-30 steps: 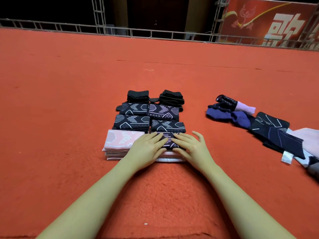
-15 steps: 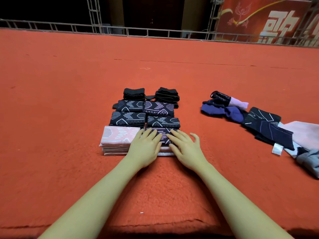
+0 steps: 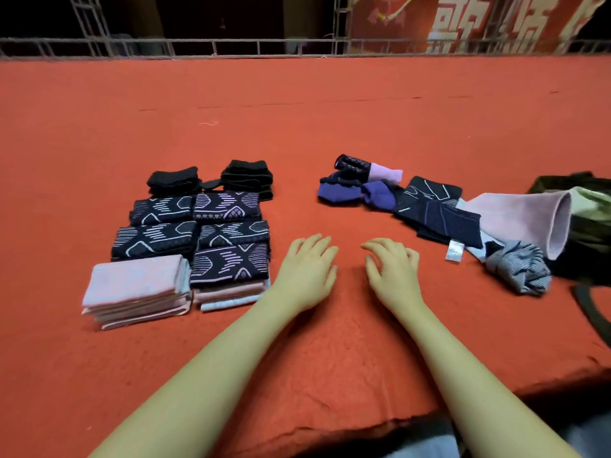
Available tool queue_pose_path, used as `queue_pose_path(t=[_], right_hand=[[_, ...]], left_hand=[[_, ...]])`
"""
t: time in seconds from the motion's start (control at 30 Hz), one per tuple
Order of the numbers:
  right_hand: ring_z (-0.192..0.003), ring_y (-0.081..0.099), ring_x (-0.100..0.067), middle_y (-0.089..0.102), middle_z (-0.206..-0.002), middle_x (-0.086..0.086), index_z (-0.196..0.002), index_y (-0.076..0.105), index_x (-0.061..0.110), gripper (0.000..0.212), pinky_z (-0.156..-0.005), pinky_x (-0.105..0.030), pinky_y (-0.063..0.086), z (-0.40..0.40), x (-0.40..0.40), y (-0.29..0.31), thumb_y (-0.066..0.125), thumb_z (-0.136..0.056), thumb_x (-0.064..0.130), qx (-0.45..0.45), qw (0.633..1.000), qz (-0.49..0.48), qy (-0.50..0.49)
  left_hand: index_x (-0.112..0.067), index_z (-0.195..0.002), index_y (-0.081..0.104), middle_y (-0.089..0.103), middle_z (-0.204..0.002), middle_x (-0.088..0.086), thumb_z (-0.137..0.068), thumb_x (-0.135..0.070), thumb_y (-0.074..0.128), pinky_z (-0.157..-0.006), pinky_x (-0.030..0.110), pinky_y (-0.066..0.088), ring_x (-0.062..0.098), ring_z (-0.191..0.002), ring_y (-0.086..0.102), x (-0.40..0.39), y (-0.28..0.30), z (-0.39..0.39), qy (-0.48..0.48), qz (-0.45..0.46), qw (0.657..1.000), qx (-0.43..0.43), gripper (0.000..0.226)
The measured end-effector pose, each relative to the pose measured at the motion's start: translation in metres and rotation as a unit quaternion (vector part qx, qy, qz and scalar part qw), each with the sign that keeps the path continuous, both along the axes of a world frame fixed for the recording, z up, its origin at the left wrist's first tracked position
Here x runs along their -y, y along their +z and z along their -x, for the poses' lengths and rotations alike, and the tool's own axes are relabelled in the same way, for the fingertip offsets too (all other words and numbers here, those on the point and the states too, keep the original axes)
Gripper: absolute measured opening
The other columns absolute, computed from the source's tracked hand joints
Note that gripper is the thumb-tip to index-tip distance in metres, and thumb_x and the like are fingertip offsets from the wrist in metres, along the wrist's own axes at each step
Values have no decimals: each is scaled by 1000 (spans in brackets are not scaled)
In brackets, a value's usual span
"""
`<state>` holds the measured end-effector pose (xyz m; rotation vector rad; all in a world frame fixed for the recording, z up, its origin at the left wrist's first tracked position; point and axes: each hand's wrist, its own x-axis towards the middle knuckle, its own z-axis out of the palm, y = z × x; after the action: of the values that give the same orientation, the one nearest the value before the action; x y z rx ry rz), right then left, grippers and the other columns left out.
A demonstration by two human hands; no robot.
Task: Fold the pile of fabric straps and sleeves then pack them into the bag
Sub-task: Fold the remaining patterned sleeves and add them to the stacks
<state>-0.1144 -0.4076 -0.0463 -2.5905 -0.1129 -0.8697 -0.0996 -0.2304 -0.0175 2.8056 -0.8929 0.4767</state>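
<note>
Folded sleeves lie in neat stacks at the left: a pink stack, a dark patterned piece on a second pink stack, more dark patterned stacks behind, and two black folded piles at the back. An unfolded pile of purple, navy, pink and grey sleeves spreads at the right. A dark green bag lies at the far right edge. My left hand and my right hand hover over the bare red surface between stacks and pile, fingers relaxed, holding nothing.
The red felt-covered surface stretches far back to a metal railing. Its front edge runs just below my forearms. A red banner hangs at the back right. A dark strap of the bag curls near the right edge.
Both hands have lifted off the front patterned stack and moved right onto bare surface. The view has swung right, bringing the bag and more of the unfolded pile into sight.
</note>
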Motion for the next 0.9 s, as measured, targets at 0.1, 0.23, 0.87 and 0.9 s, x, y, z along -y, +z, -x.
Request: queue_pose_path(t=[0.1,0.23,0.87,0.9], right_hand=[[-99,47,-15,67,-103,1,-98,70,17,36,-81,-33,22,6,44,-6,39,-80,26,23,997,12,-66],[-100,49,-21,66,-106,-2,-101,69,14,39,-82,-35,23,12,101,-5,38,-79,24,26,988,32,-146],[-80,54,-32,61,-86,-9,-79,69,11,22,-72,-36,28,23,197,-3,51,-76,23,71,959,131,-241],[-83,51,-29,61,-86,-6,-78,70,14,22,-74,-35,24,24,195,-2,51,-77,26,91,962,131,-222]], left_hand=[[-4,-115,65,60,-126,17,-83,-24,52,-99,46,38,35,-120,54,44,-7,-6,-37,21,999,-23,40],[-6,-124,60,53,-137,14,-91,-26,47,-103,43,28,32,-130,44,102,-13,-14,-82,43,995,-48,41],[-26,-137,48,43,-143,-8,-100,-28,44,-92,31,23,22,-125,35,254,-26,-22,-136,112,974,-144,38],[-24,-134,51,44,-142,-7,-100,-27,45,-91,30,22,21,-125,35,250,-25,-22,-136,132,972,-141,35]])
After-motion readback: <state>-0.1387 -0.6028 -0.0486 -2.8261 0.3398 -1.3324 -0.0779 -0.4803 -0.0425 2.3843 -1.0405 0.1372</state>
